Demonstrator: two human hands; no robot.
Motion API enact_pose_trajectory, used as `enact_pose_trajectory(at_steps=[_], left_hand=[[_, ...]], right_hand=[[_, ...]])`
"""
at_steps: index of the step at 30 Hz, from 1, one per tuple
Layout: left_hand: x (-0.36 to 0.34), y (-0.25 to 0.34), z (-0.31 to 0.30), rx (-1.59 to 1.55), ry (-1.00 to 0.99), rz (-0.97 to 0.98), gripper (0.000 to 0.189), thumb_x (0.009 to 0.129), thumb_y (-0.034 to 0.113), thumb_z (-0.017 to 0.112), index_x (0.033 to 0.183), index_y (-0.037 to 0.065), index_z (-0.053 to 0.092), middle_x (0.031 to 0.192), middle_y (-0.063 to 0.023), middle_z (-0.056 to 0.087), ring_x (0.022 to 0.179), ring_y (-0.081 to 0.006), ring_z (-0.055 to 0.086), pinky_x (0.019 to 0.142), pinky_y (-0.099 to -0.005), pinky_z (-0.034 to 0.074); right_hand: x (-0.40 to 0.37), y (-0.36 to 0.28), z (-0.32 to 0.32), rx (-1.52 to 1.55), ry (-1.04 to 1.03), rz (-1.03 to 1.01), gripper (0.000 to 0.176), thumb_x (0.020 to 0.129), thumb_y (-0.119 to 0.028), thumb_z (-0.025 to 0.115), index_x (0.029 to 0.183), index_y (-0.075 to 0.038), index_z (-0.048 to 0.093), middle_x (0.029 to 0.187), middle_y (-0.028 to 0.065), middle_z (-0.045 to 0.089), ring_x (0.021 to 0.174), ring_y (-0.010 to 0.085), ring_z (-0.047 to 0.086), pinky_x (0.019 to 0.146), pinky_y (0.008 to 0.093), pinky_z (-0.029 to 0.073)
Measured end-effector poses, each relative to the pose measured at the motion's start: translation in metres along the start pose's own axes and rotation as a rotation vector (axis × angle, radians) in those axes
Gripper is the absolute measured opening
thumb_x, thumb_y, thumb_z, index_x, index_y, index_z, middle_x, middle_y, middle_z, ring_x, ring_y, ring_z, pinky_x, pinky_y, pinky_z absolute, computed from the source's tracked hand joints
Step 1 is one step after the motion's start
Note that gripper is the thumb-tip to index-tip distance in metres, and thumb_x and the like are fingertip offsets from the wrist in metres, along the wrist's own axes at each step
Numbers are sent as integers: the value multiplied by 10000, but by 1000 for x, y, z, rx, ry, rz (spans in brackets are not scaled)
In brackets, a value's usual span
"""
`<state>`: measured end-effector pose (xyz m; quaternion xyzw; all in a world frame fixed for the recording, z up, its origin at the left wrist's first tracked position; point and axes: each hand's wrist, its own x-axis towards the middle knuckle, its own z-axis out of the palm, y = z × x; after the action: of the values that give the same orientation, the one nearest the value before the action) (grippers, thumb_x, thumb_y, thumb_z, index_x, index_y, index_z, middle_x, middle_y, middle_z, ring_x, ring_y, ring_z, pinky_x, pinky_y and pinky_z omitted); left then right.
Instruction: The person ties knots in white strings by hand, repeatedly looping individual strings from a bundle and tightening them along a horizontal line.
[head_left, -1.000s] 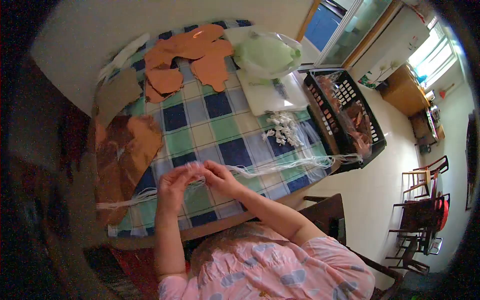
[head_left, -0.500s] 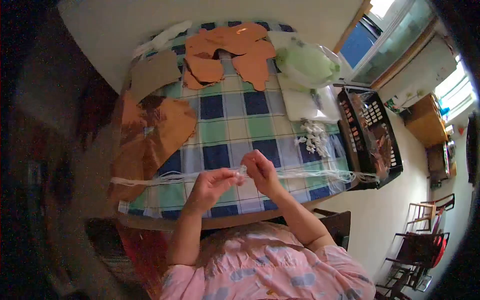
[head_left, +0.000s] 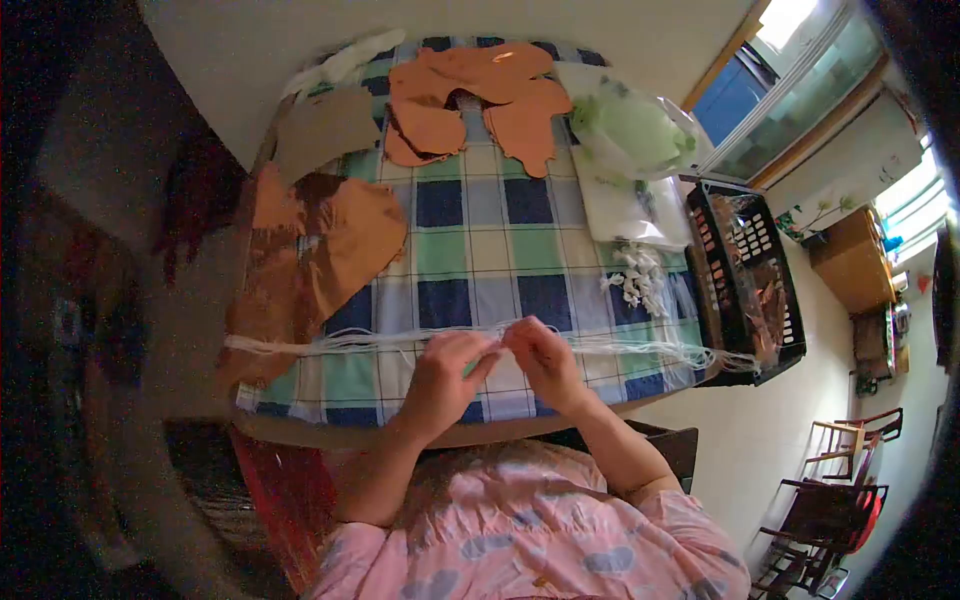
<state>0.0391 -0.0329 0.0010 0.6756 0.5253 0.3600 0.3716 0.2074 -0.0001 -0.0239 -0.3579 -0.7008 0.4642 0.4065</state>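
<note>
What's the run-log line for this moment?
left hand, right hand: fingers close together at white strands | exact grip: unclear | strands: run across checked cloth | black crate: by cloth's right end

The cloth (head_left: 440, 255) is checked in navy, green, pale blue and cream. The strands (head_left: 640, 349) are white, the crate (head_left: 712, 330) black, the leather-like pieces (head_left: 524, 130) orange-brown; the bag (head_left: 635, 130) seems pale green.

White strands (head_left: 370, 340) partly hidden behind the hands (head_left: 443, 375) (head_left: 545, 365), their details there blurred.
</note>
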Motion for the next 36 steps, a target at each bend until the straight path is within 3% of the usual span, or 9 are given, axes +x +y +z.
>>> enact_pose_trajectory(at_steps=[4,10,13,16,19,22,25,28,36], left_hand=[[-5,-18,12,-990,4,-71,236,787,32,600,1022,2,596,1076,-123,612,1031,-232,571,921,-335,420],[-6,-11,26,265,207,239,184,837,44,565,1008,-12,597,1028,-117,625,945,-209,595,845,-308,459],[-11,-16,17,-745,-113,-243,219,813,24,569,1030,-4,582,1031,-141,607,941,-268,589,838,-340,457],[-4,-1,20,-921,230,-94,168,806,36,582,968,-7,590,941,-135,618,897,-285,589,807,-350,466],[-4,-5,23,231,277,237,108,841,62,570,924,3,603,916,-92,633,892,-231,594,821,-351,459],[-10,-3,27,170,137,68,104,867,92,558,913,13,608,915,-66,636,905,-171,585,835,-334,455],[-10,-13,28,-803,85,-247,105,862,106,572,902,22,621,884,-70,641,857,-157,593,805,-316,461],[-3,-10,24,-1044,210,-177,112,861,113,576,891,22,635,863,-69,642,822,-135,592,775,-292,471],[-10,-14,23,-519,1,-154,158,879,120,547,918,-19,612,873,-46,639,833,-102,577,759,-241,446]], right_hand=[[-7,-9,-8,-146,-82,186,56,862,-21,512,913,2,518,773,136,574,716,203,550,669,300,445],[-10,-10,-5,-84,18,36,37,866,-19,512,883,8,530,765,126,553,703,175,515,658,290,437],[-6,-8,-11,-84,7,117,43,864,-3,506,894,16,530,812,126,573,731,164,524,673,288,440],[-15,-19,-5,-27,-118,183,39,849,11,511,884,17,527,831,138,584,744,207,555,676,298,445],[-12,-15,-6,-64,3,-13,75,813,37,515,873,4,545,770,108,565,675,176,549,607,267,437],[-6,-12,-11,-160,-16,-52,90,800,39,524,879,9,553,773,114,580,689,194,576,611,268,449],[-10,-6,-12,-145,-86,27,91,799,29,542,889,17,553,796,115,589,725,198,587,636,272,461],[-20,1,-8,-93,-121,78,125,803,12,563,926,-8,552,823,115,583,734,190,571,654,286,458],[2,-38,-25,-200,-130,-126,234,758,-9,649,980,-34,579,894,79,565,774,182,596,679,276,494]])
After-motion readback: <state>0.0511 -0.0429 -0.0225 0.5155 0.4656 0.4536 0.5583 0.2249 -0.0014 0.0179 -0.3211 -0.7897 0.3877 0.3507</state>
